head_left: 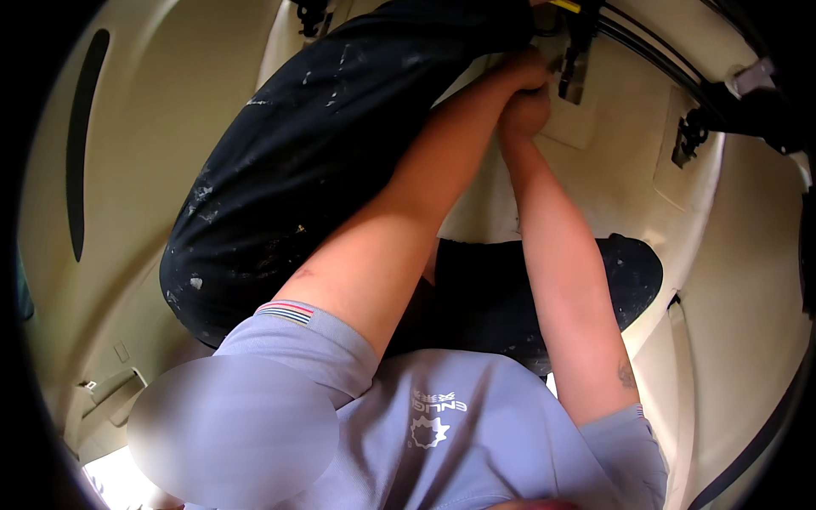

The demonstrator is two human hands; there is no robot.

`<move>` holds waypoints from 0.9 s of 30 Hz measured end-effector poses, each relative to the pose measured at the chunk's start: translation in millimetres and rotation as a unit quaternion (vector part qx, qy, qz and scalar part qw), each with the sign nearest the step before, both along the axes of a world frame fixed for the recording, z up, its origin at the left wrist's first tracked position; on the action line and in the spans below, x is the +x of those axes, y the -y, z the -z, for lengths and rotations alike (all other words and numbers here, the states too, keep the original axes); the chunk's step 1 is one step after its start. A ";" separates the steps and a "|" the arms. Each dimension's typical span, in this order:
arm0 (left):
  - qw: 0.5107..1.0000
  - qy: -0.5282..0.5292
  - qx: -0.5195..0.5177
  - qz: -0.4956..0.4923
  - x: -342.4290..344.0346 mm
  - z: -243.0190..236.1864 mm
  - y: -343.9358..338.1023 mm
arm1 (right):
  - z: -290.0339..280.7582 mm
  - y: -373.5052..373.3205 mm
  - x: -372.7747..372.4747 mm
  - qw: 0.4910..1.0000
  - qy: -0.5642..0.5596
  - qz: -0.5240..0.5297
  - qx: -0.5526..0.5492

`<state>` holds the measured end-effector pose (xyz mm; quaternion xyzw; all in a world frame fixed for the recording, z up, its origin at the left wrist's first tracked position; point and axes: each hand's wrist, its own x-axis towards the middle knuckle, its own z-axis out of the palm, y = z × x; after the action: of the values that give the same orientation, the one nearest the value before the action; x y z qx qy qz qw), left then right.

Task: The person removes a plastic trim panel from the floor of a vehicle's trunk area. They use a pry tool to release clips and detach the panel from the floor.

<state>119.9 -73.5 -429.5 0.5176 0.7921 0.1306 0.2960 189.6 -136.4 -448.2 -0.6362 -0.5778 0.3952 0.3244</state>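
My left hand [525, 70] and my right hand [525, 112] meet at the top, right of centre, the left just beyond the right. Both look closed, with the fingers curled and partly hidden. Whatever they grip is too small or too covered to make out. Right beside them a dark upright fitting [575, 75] stands against the cream interior panel [561, 127]. I cannot tell whether my fingers touch it. A bit of something yellow [564, 5] shows at the upper edge, beyond my hands.
My bent legs in paint-spotted black trousers [297, 161] fill the left and middle. Black cables [650, 42] run along the upper right, near another dark bracket [688, 136]. A further black fitting [311, 15] is at the top left. Curved cream walls [136, 195] surround me.
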 end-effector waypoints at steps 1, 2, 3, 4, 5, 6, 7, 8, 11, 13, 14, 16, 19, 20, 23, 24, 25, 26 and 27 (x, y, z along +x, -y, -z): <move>1.000 0.023 -0.010 -0.012 -1.2 3.3 1.2 | 9.9 -6.0 8.9 0.999 -0.032 -0.006 0.026; 0.998 0.051 -0.020 -0.022 2.9 8.2 2.4 | 4.6 -11.3 28.2 0.998 -0.007 -0.062 0.028; 0.989 0.130 -0.032 -0.056 5.7 13.6 5.1 | -2.0 -14.6 52.8 0.992 0.018 -0.118 0.028; 0.972 0.211 -0.047 -0.088 12.2 18.6 10.5 | -12.1 -16.9 75.5 0.984 0.047 -0.171 0.026; 0.948 0.288 -0.065 -0.117 20.0 18.5 14.2 | -19.9 -22.1 91.2 0.971 0.099 -0.216 0.019; 0.945 0.289 -0.071 -0.138 32.4 19.1 18.9 | -27.4 -26.6 105.6 0.954 0.150 -0.261 0.009; 0.942 0.289 -0.075 -0.152 49.5 8.9 22.1 | -32.0 -32.5 119.9 0.933 0.200 -0.298 0.000; 0.941 0.285 -0.077 -0.168 58.1 3.1 22.0 | -28.0 -36.0 127.4 0.937 0.189 -0.294 0.008; 0.941 0.293 -0.018 -0.169 59.2 27.3 19.9 | -18.5 -42.1 131.6 0.939 0.163 -0.301 0.025; 0.938 0.291 -0.027 -0.186 58.4 28.7 15.8 | -25.1 -45.9 130.9 0.933 0.165 -0.318 0.026; 0.937 0.290 -0.031 -0.193 58.9 28.0 14.2 | -23.6 -48.3 133.6 0.925 0.185 -0.331 0.027; 0.942 0.274 -0.035 -0.192 60.1 28.4 14.1 | -18.5 -56.0 140.1 0.907 0.220 -0.358 0.029; 0.931 0.312 -0.050 -0.185 67.1 17.7 14.6 | -5.9 -72.4 170.2 0.891 0.223 -0.387 0.081; 0.923 0.330 -0.056 -0.191 65.9 12.9 18.4 | -11.0 -76.8 177.1 0.870 0.260 -0.412 0.076; 0.919 0.311 0.018 -0.240 51.6 23.7 18.8 | -46.1 -98.2 182.0 0.813 0.349 -0.462 0.061; 0.908 0.328 0.054 -0.254 45.6 27.2 15.9 | -50.9 -102.9 178.4 0.807 0.366 -0.461 0.054; 0.902 0.337 0.050 -0.265 41.7 22.7 12.1 | -54.0 -106.1 173.8 0.800 0.380 -0.461 0.048; 0.896 0.347 0.043 -0.274 41.3 18.2 6.2 | -51.3 -112.1 172.4 0.799 0.391 -0.454 0.051; 0.892 0.377 0.027 -0.250 42.2 16.6 1.5 | -48.0 -120.4 170.8 0.797 0.402 -0.447 0.054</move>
<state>162.1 -75.0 -446.1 0.2221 0.7206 0.4065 0.5159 360.5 -16.0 -400.2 -0.3900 -0.8970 0.1727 -0.1159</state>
